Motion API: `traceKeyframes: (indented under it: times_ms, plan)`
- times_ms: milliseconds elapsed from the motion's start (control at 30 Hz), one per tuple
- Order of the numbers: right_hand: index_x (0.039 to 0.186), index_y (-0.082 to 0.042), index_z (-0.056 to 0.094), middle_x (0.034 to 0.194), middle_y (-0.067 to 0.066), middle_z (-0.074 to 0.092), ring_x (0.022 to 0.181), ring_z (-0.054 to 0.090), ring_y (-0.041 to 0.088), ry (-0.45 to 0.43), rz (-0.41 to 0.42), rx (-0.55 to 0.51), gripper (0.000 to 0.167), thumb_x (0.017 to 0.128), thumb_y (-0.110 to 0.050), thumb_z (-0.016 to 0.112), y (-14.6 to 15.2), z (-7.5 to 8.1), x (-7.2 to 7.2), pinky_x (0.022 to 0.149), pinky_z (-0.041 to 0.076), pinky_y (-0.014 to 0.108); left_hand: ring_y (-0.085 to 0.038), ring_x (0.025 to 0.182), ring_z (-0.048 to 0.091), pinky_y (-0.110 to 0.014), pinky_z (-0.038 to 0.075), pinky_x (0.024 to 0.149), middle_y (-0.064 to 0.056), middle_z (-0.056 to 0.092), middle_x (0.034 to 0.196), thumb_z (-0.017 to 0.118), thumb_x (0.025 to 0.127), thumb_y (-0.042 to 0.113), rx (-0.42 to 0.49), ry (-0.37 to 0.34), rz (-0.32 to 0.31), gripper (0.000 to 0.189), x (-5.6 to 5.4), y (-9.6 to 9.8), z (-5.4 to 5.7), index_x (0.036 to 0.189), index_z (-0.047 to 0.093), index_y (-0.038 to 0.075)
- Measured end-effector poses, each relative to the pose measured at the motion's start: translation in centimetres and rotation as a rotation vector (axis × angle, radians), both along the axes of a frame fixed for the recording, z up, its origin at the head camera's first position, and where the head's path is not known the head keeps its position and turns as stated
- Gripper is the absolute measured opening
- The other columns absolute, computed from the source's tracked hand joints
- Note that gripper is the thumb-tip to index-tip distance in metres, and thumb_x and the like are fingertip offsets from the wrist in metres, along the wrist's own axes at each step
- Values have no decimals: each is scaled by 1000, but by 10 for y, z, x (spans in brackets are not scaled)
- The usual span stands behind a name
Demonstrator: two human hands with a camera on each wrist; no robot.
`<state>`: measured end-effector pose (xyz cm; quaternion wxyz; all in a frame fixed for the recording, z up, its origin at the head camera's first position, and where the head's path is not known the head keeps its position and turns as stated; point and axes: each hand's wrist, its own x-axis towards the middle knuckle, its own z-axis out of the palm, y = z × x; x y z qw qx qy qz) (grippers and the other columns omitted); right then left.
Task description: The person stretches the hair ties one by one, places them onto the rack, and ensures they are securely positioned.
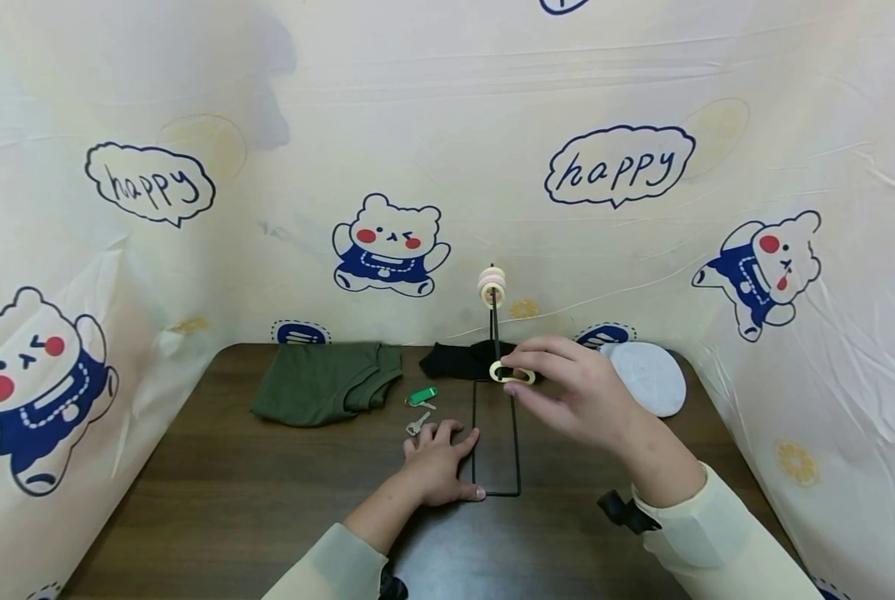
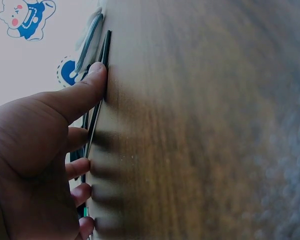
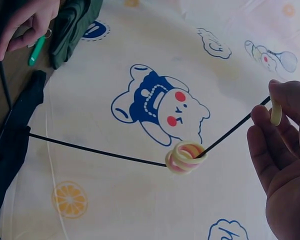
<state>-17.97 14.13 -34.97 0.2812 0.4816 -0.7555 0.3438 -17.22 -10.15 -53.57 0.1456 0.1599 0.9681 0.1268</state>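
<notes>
A black wire stand (image 1: pixel 517 450) has its rectangular base on the table and an arm reaching towards me. My left hand (image 1: pixel 436 467) rests spread at the base's left side, thumb on the near-left corner and fingertips on the tabletop. With thumb and fingers, my right hand (image 1: pixel 578 392) pinches a pale yellow ring (image 3: pixel 276 115) at the arm's front end. In the head view the rod overlaps the ring's left end. Farther back, several pink and pale yellow rings (image 3: pixel 186 157) hang bunched at the bend of the wire.
Folded dark green cloth (image 1: pixel 320 383) lies at the back left, black cloth (image 1: pixel 447 360) behind the stand. Left of the base are a green key tag (image 1: pixel 421 397) and a key (image 1: pixel 417 425). A round white item (image 1: pixel 648 379) lies back right. Printed sheeting (image 1: pixel 447 150) surrounds the table.
</notes>
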Motion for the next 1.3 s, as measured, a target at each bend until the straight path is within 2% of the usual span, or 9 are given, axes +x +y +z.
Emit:
traceKeyframes:
  times_ms: [200, 267, 400, 533, 700, 967, 1300]
  plan:
    - [113, -11, 79, 112, 2, 73, 98, 69, 15, -16, -33, 12, 26, 88, -14, 84, -3, 0, -7, 72, 55, 26, -40, 144, 27, -66, 29, 101, -5, 29, 164, 74, 82, 72, 0, 9, -4, 96, -1, -1, -1, 162, 37, 34]
    - [113, -11, 79, 113, 2, 72, 98, 69, 16, -16, -46, 20, 26, 87, -13, 84, -4, 0, -10, 73, 55, 27, -40, 144, 27, -66, 29, 101, -5, 28, 164, 74, 82, 72, -2, 14, -7, 96, -1, -1, -1, 162, 36, 34]
    - [114, -11, 78, 115, 3, 72, 100, 69, 16, -26, -71, 35, 28, 86, -11, 84, -7, 2, -17, 84, 56, 34, -40, 143, 27, -65, 29, 101, -5, 28, 164, 74, 82, 72, -6, 18, -9, 96, 0, -1, 0, 162, 36, 34]
    - [117, -11, 78, 117, 4, 70, 100, 68, 16, -46, -86, 45, 32, 86, -10, 85, -9, 2, -24, 87, 57, 38, -39, 143, 27, -64, 29, 100, -5, 28, 164, 74, 82, 72, -10, 21, -8, 96, 0, -1, 1, 162, 36, 35]
    - [122, -11, 76, 124, 8, 66, 113, 65, 22, -65, -97, 56, 35, 87, -10, 84, -12, 2, -36, 92, 55, 41, -40, 144, 27, -64, 29, 101, -4, 28, 164, 73, 82, 73, -18, 24, -7, 96, -1, -1, 2, 163, 36, 35]
    - [124, -10, 75, 131, 12, 61, 116, 62, 25, -100, -135, 32, 39, 86, -9, 85, -15, -1, -56, 94, 55, 43, -41, 144, 26, -65, 28, 101, -5, 28, 165, 74, 82, 71, -8, 22, -12, 96, 1, -1, 3, 163, 35, 34]
    - [128, -11, 74, 130, 11, 59, 116, 56, 26, -147, -196, 5, 46, 84, -8, 87, -18, -9, -82, 96, 51, 46, -41, 144, 27, -64, 28, 101, -6, 28, 165, 75, 83, 69, 12, 14, -14, 96, 4, -2, 4, 163, 36, 33]
